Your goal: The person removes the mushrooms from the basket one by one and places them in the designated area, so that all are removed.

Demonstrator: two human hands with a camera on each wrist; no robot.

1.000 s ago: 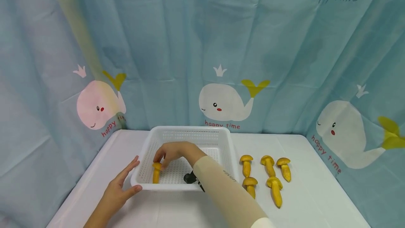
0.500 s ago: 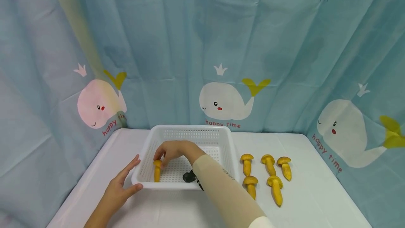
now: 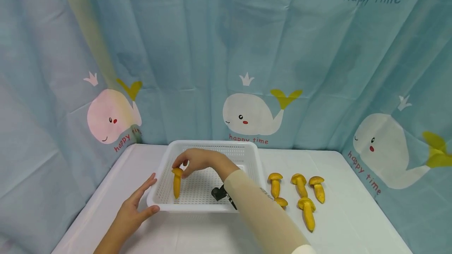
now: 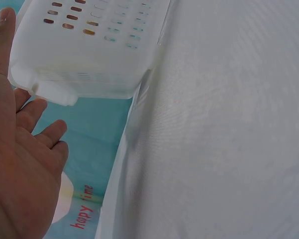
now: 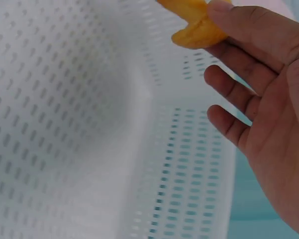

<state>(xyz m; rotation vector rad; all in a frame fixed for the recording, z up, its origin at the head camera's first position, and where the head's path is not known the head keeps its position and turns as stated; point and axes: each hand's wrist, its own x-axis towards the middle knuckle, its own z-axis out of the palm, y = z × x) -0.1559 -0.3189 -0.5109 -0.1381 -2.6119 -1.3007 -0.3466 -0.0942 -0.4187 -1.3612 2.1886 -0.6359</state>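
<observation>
My right hand (image 3: 195,160) reaches into a white perforated plastic basket (image 3: 208,208) and pinches a yellow mushroom (image 3: 177,185) by its cap, the stem hanging downward. In the right wrist view, thumb and forefinger grip the mushroom's cap (image 5: 201,35) while the remaining fingers stay loose. At the basket's left front corner, my left hand (image 3: 130,211) has its fingers extended along the side, the thumb at the front rim. The left wrist view shows that hand (image 4: 27,144) beside the basket wall (image 4: 89,55), holding nothing in its palm.
Several yellow mushrooms (image 3: 306,211) lie on the white table (image 3: 346,226) right of the basket; my right sleeve (image 3: 261,211) partly covers one. A black wrist camera (image 3: 219,193) sits under my right wrist. A blue whale-print curtain (image 3: 197,69) hangs behind the table.
My right hand has lifted the mushroom upward from low in the basket, with a slight shift to the right. The left hand stays at the basket's corner.
</observation>
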